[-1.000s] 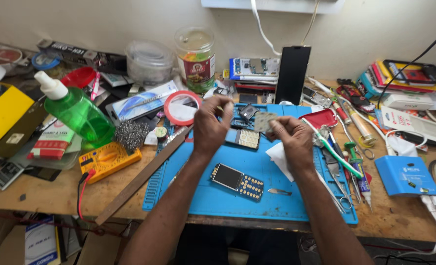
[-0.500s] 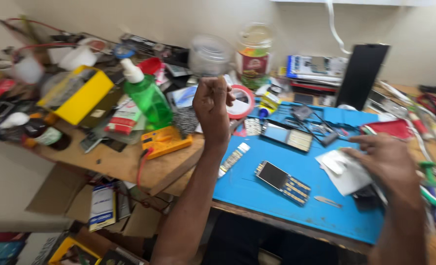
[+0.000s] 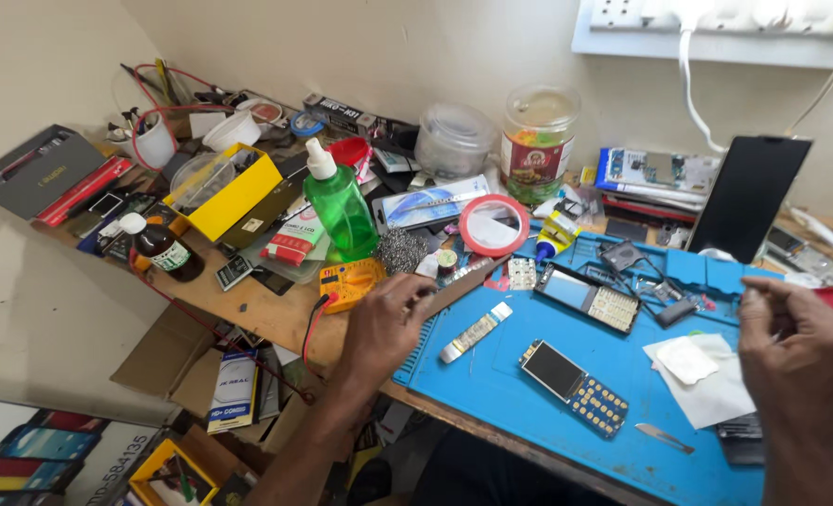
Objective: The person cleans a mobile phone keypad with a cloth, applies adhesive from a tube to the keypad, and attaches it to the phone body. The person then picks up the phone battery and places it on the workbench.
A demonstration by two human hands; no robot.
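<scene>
My left hand (image 3: 384,323) sits at the blue mat's (image 3: 491,384) nine o'clock edge, fingers curled onto the end of a wooden stick (image 3: 463,286). My right hand (image 3: 796,351) hovers at three o'clock, fingertips pinched together; whether they hold anything, I cannot tell. The opened phone (image 3: 574,387) lies mid-mat, a metal strip (image 3: 475,333) at its ten o'clock. I judge I'm between parts, and next must reach back carefully.
</scene>
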